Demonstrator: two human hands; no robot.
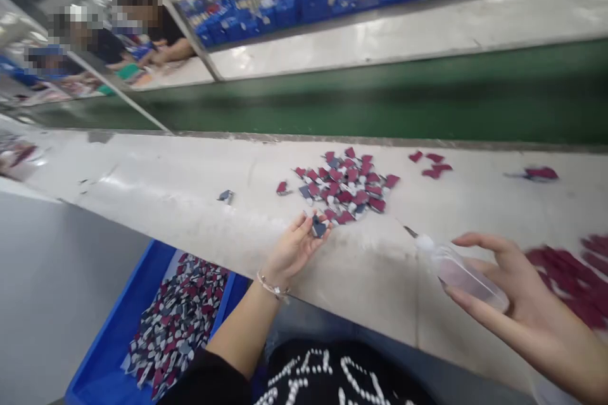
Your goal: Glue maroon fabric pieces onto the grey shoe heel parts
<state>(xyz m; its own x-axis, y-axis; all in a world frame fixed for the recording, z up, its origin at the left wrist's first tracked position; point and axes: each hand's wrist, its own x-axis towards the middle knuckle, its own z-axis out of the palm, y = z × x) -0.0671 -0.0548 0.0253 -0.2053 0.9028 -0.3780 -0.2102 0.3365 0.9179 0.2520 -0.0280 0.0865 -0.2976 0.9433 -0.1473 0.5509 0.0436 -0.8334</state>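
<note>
Between the fingers of my left hand (pixel 297 247) is a small dark grey-blue piece (pixel 318 226), held just in front of a heap of small maroon, grey and white pieces (pixel 349 183). My right hand (pixel 513 291) grips a clear plastic squeeze bottle (pixel 468 275) with a white cap and a thin dark tip pointing left toward the heap. A lone grey piece (pixel 227 196) lies to the left, and a single maroon piece (pixel 282 188) sits beside the heap. Loose maroon pieces (pixel 434 168) rest to the right of it.
A blue bin (pixel 111 323) full of similar pieces stands below the table edge at lower left. More maroon pieces (pixel 565 278) lie at far right, near a brush-like tool (pixel 534 174). Beyond the white table (pixel 156 171) runs a green belt (pixel 380 98). Several people sit at upper left.
</note>
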